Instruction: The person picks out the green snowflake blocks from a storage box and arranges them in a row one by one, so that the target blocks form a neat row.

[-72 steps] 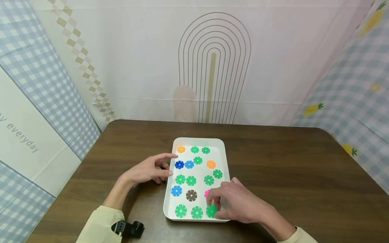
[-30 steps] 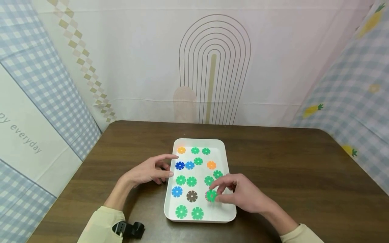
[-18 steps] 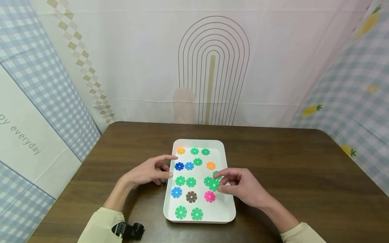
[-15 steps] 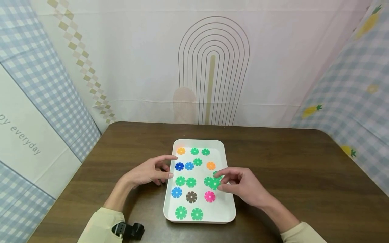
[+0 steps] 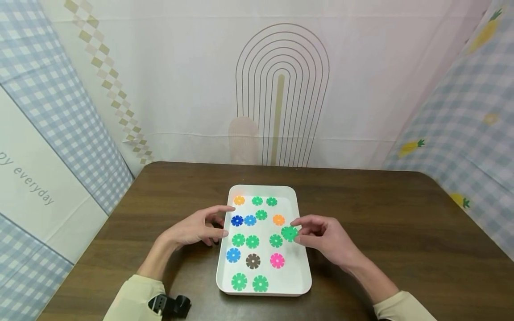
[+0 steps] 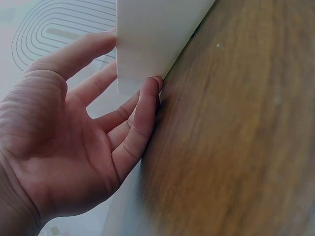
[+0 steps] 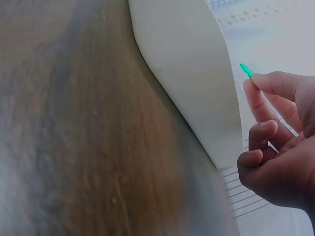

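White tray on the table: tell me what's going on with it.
A person's right hand pinches a green notched disc, holding it above the white tray near its right edge. The left hand touches the tray's left edge. Other discs, in green, blue, orange, brown and pink, lie spread out inside the tray, which sits on a brown table.

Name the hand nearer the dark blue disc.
Left. The left hand touches the tray just left of the dark blue disc; the right hand is across the tray, pinching a green disc.
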Tool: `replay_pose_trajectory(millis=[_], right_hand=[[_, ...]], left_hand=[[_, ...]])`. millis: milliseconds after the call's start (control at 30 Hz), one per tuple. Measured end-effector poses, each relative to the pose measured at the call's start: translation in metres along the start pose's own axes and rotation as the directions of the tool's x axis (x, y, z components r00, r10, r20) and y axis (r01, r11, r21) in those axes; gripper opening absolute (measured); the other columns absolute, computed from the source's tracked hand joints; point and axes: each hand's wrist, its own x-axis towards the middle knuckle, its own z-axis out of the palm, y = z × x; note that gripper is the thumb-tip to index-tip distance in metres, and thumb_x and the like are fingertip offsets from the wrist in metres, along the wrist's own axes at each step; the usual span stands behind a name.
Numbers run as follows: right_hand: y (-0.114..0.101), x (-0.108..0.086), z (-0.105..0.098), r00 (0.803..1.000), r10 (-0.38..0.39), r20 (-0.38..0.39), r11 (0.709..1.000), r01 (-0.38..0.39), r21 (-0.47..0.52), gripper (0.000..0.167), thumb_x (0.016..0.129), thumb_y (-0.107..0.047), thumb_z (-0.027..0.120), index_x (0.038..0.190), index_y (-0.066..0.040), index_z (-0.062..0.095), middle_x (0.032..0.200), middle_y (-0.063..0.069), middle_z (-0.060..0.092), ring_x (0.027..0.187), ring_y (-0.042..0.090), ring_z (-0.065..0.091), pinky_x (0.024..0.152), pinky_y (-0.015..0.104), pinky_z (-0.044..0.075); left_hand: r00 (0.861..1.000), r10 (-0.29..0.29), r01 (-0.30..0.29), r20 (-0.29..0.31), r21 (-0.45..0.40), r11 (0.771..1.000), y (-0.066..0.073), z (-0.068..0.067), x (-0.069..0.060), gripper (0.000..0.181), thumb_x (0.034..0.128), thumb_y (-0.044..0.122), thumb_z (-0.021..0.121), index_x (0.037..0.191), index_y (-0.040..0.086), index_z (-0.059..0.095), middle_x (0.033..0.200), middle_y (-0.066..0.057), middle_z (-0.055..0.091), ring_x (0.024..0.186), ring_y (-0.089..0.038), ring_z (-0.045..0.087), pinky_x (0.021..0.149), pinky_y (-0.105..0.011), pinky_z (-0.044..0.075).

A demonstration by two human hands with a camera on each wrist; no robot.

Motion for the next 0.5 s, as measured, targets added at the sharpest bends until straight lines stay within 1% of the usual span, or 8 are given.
replay_pose_trajectory(millis=[100, 200, 300, 500], right_hand=[[0.002, 0.002, -0.004, 1.0, 0.006, -0.017, 1.0, -0.006, -0.004, 0.034, 0.089, -0.015, 0.085, 0.121, -0.009, 0.076, 0.091, 0.011, 0.071, 0.082, 0.02, 0.061, 0.071, 0.027, 0.053], [0.003, 0.003, -0.009, 0.998, 0.034, -0.045, 0.999, -0.035, -0.013, 0.034, 0.089, -0.016, 0.085, 0.122, -0.011, 0.076, 0.094, 0.009, 0.071, 0.086, 0.022, 0.062, 0.073, 0.029, 0.054], [0.004, 0.004, -0.016, 0.996, 0.045, -0.074, 0.999, -0.046, -0.008, 0.035, 0.09, -0.016, 0.085, 0.123, -0.01, 0.075, 0.098, 0.009, 0.072, 0.09, 0.023, 0.063, 0.077, 0.03, 0.055], [0.01, 0.006, -0.026, 0.994, 0.042, -0.103, 0.999, -0.041, 0.013, 0.036, 0.092, -0.016, 0.083, 0.126, -0.007, 0.074, 0.101, 0.007, 0.075, 0.093, 0.02, 0.067, 0.081, 0.031, 0.057]], left_hand=[[1.0, -0.001, 0.001, -0.001, 0.0, 1.0, 0.0, 0.0, 0.0, 0.069, 0.0969, 0.022, 0.076, 0.159, 0.017, 0.046, 0.123, -0.019, 0.059, 0.088, -0.025, 0.063, 0.073, -0.04, 0.059], [1.0, 0.002, -0.002, -0.001, 0.003, 1.0, 0.0, 0.0, 0.0, 0.069, 0.0965, 0.022, 0.076, 0.159, 0.018, 0.046, 0.126, -0.02, 0.058, 0.088, -0.026, 0.063, 0.073, -0.04, 0.059], [1.0, 0.005, -0.005, -0.002, 0.006, 1.0, 0.001, 0.0, 0.0, 0.07, 0.0961, 0.022, 0.076, 0.159, 0.018, 0.046, 0.127, -0.02, 0.058, 0.089, -0.026, 0.062, 0.073, -0.04, 0.059], [1.0, -0.011, 0.011, -0.011, 0.0, 1.0, -0.001, -0.001, 0.0, 0.069, 0.0955, 0.022, 0.075, 0.158, 0.017, 0.047, 0.128, -0.021, 0.057, 0.091, -0.026, 0.064, 0.075, -0.039, 0.059]])
